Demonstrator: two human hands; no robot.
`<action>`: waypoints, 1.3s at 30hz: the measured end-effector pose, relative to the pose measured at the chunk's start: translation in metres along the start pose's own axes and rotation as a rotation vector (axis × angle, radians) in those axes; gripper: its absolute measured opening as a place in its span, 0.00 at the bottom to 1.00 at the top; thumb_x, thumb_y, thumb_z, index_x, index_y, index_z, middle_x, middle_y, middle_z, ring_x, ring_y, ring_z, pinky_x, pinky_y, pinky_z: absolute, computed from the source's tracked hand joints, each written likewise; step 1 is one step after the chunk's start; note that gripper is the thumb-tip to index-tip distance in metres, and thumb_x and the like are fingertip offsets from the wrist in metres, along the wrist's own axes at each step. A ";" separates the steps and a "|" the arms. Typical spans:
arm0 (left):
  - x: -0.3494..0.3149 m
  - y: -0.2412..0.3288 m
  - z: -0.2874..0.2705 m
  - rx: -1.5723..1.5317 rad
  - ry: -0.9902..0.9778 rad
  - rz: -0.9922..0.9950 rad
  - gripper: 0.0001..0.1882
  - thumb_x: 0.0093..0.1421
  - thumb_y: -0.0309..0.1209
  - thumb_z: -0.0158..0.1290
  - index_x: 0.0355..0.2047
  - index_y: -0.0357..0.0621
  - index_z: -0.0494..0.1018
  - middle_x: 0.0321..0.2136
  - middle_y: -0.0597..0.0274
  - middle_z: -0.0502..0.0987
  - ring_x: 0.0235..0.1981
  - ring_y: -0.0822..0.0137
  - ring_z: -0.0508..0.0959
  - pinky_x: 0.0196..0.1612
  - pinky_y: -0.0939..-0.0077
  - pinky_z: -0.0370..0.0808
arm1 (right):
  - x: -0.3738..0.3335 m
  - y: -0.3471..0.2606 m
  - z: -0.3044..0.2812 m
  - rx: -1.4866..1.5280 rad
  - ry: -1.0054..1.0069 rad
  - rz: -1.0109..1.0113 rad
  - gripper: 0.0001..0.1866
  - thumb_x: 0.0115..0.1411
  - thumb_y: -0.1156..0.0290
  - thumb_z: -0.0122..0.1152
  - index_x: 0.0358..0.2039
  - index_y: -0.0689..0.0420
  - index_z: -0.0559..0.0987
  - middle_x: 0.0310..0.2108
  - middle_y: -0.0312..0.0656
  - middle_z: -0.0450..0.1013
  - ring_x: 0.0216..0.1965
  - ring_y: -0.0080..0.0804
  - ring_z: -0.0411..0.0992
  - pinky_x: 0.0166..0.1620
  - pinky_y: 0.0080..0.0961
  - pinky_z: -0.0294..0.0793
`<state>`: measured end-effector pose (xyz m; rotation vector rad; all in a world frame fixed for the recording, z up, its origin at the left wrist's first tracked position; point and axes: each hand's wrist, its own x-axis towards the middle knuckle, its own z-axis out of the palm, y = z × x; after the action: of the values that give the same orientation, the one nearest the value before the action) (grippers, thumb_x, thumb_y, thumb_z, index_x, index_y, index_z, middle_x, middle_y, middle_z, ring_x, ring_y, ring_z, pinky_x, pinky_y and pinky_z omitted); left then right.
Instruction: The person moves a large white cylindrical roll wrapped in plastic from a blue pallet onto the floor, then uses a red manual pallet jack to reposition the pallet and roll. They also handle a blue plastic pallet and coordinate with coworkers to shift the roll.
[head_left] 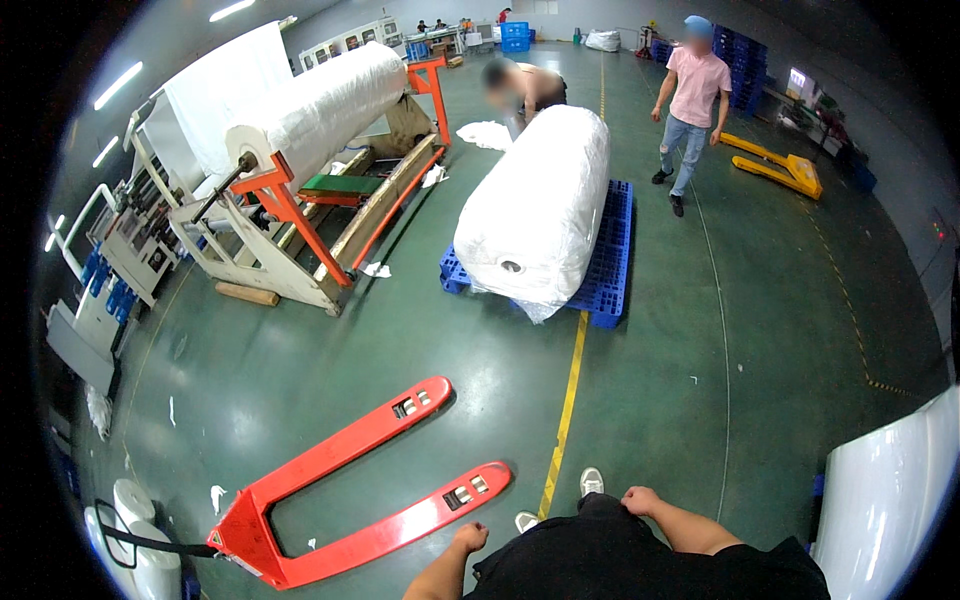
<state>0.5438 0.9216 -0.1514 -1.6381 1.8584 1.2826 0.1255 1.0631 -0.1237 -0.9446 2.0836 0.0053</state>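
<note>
My left hand point(470, 537) hangs at my left side with its fingers loosely curled and nothing seen in them. Beside it lies one fork of a red pallet jack point(345, 452), whose two prongs point away to the right. My right hand point(641, 501) is closed next to the edge of my black clothing, and nothing shows in it. Ahead, a large white film-wrapped roll point(540, 205) lies on a blue plastic pallet point(612, 265). Both hands are well apart from the roll and the pallet.
At left stands a machine with an orange frame point(300, 230) bearing another big white roll point(330, 100). A person bends behind the wrapped roll; another in a pink shirt point(697, 80) stands to its right. A yellow pallet jack point(780, 168) sits farther right. A white roll point(885, 500) is at near right.
</note>
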 end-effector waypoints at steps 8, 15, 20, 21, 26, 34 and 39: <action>0.003 0.000 0.000 0.043 0.009 0.009 0.21 0.52 0.44 0.44 0.39 0.43 0.72 0.39 0.49 0.74 0.44 0.55 0.72 0.48 0.67 0.67 | 0.000 -0.003 -0.004 0.009 -0.018 0.013 0.15 0.47 0.59 0.56 0.32 0.54 0.78 0.34 0.45 0.75 0.38 0.40 0.72 0.42 0.32 0.70; -0.005 0.011 -0.006 0.034 0.017 -0.001 0.20 0.51 0.43 0.45 0.38 0.43 0.72 0.40 0.49 0.74 0.45 0.55 0.72 0.48 0.67 0.67 | -0.002 -0.004 -0.006 0.021 -0.021 0.018 0.16 0.47 0.58 0.56 0.32 0.54 0.78 0.35 0.45 0.74 0.38 0.40 0.72 0.43 0.32 0.70; 0.007 -0.007 0.002 0.029 0.019 -0.013 0.19 0.51 0.43 0.45 0.38 0.43 0.73 0.39 0.49 0.74 0.44 0.55 0.72 0.48 0.67 0.67 | -0.006 -0.013 -0.008 0.021 -0.025 0.019 0.16 0.47 0.58 0.56 0.33 0.54 0.78 0.34 0.45 0.74 0.39 0.40 0.72 0.43 0.32 0.70; 0.008 -0.007 0.002 0.030 0.009 -0.008 0.19 0.51 0.43 0.45 0.38 0.43 0.73 0.39 0.49 0.74 0.44 0.55 0.72 0.48 0.67 0.67 | -0.006 -0.012 -0.008 0.018 -0.034 0.028 0.16 0.47 0.58 0.56 0.33 0.54 0.78 0.34 0.45 0.74 0.39 0.40 0.72 0.43 0.32 0.70; 0.002 0.000 0.002 0.026 0.043 0.026 0.19 0.50 0.43 0.46 0.34 0.42 0.74 0.35 0.49 0.75 0.40 0.55 0.74 0.45 0.67 0.69 | -0.007 -0.009 -0.007 -0.006 -0.029 0.017 0.15 0.47 0.58 0.56 0.32 0.54 0.78 0.34 0.45 0.74 0.38 0.40 0.72 0.42 0.32 0.70; -0.006 0.003 -0.003 0.039 0.062 0.042 0.20 0.50 0.43 0.46 0.36 0.42 0.74 0.35 0.49 0.76 0.41 0.56 0.75 0.45 0.67 0.69 | 0.001 -0.001 0.005 0.030 -0.012 0.035 0.15 0.46 0.58 0.56 0.31 0.54 0.78 0.32 0.45 0.75 0.36 0.39 0.73 0.41 0.32 0.71; -0.005 -0.001 0.000 0.058 0.045 0.037 0.20 0.52 0.44 0.44 0.37 0.43 0.73 0.38 0.47 0.74 0.43 0.53 0.73 0.47 0.66 0.67 | 0.001 0.002 0.009 0.024 0.003 0.016 0.14 0.46 0.58 0.56 0.30 0.54 0.78 0.32 0.45 0.75 0.36 0.40 0.73 0.41 0.32 0.71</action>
<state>0.5457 0.9244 -0.1477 -1.6222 1.9429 1.2042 0.1297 1.0669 -0.1310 -0.9140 2.0898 -0.0128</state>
